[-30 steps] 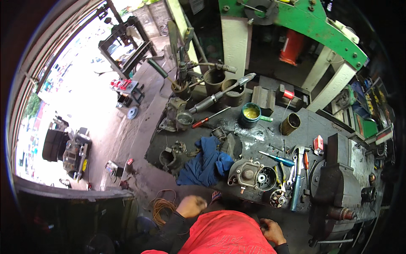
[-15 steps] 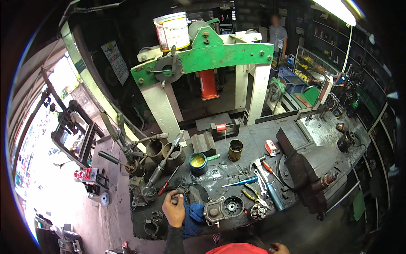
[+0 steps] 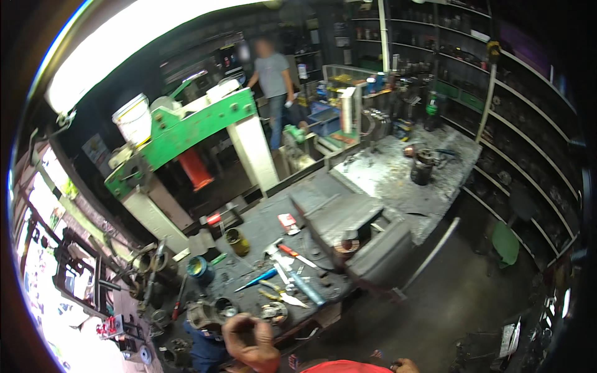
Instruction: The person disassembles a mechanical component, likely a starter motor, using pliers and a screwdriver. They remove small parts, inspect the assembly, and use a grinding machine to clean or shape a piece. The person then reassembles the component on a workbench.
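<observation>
My left hand [image 3: 252, 343] is over the bench's near edge, beside a round metal part [image 3: 273, 313] and a cast metal housing [image 3: 204, 316]. Its fingers curl loosely, a dark gap shows between them and the thumb, and I see nothing held. Only a small part of my right hand [image 3: 407, 365] shows at the lower edge. Its fingers look bent inward; whatever they may hold is hidden. A blue cloth [image 3: 205, 348] lies under the housing. Pliers [image 3: 283, 294], a blue-handled tool [image 3: 256, 280] and a hammer [image 3: 305, 287] lie farther in.
A large vise [image 3: 360, 233] juts out at the bench's right. Cans, including a yellowish one [image 3: 237, 241], stand left of it. Behind rises a green press frame [image 3: 199, 124] bearing a white bucket [image 3: 132, 119]. A person [image 3: 272, 81] stands beyond; shelves [image 3: 528, 149] line the right.
My view has swung right, bringing in more shelves and floor. My left hand has come away from the dark part at the bench's left and toward me. The person beyond has changed stance.
</observation>
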### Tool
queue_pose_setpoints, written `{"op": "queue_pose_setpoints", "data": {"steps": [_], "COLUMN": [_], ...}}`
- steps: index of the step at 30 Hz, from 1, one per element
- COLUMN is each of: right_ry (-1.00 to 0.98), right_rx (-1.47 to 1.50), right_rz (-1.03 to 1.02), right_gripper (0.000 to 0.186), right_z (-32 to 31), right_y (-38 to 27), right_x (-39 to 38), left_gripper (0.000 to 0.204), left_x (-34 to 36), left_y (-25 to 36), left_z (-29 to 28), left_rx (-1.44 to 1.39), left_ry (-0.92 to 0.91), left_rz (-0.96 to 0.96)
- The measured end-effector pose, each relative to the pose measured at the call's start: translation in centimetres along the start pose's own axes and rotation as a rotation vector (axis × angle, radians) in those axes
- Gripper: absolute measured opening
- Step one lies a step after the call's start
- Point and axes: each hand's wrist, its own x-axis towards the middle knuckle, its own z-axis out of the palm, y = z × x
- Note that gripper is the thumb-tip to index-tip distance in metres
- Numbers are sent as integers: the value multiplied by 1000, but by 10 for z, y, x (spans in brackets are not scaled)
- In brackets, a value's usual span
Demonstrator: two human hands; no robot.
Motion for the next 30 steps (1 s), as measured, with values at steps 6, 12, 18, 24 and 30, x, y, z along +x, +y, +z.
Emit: {"op": "queue_pose_setpoints", "data": {"steps": [6, 12, 18, 24, 30], "right_ry": [253, 302, 450, 379, 628], "right_rx": [242, 508, 328, 535, 743], "right_rz": [23, 183, 314, 643, 861], "right_gripper": [38, 43, 53, 40, 28], "right_z": [-105, -199, -211, -196, -168], "right_y": [73, 93, 123, 179, 198], "right_x": [12, 9, 10, -15, -37], "left_gripper": [24, 31, 25, 16, 16], "left_x": [-128, -189, -261, -319, -367], "left_y": [81, 109, 92, 76, 96], "left_z": [153, 254, 358, 482, 610], "left_rx": [-292, -190, -268, -351, -329], "left_ry": [-915, -1232, -1378, -1653, -1824], "left_rz": [-195, -124, -459, -543, -76]}}
